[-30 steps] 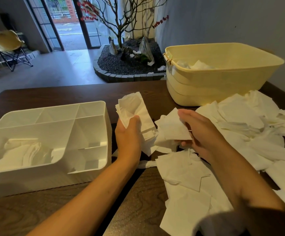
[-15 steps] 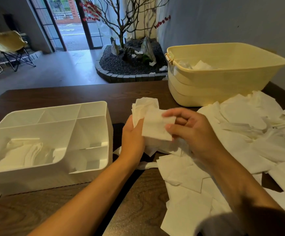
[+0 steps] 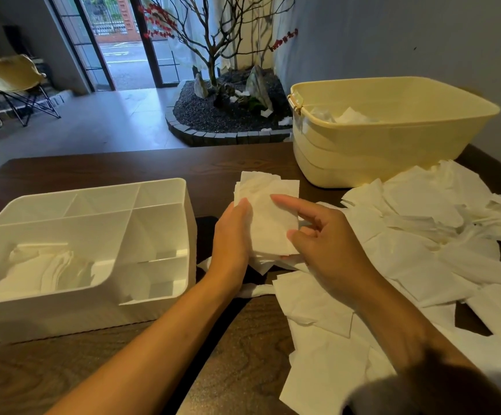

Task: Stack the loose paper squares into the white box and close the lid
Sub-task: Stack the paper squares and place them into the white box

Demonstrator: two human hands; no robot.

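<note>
**Thin Squares, Gathered by the Edges**

On the dark desk (image 3: pixel 99 172) the white box (image 3: pixel 165 298) sits open at left, with some squares already lying in its large front compartment; no lid shows. Loose paper squares (image 3: pixel 423 235) sprawl across the right side, just beside a yellow tub (image 3: pixel 378 157). The left hand (image 3: pixel 231 238) grips a small stack (image 3: pixel 265 217) between box and pile, fingers curled behind it. The right hand (image 3: pixel 324 247) rests extended fingers (image 3: pixel 285 202) on the top sheet, holding nothing. The paper looks light, limp and easily creased, so pinching the stack's edges seems best. Half a second ago the right hand was carrying a square toward the stack; now that square lies flat on it.
</note>
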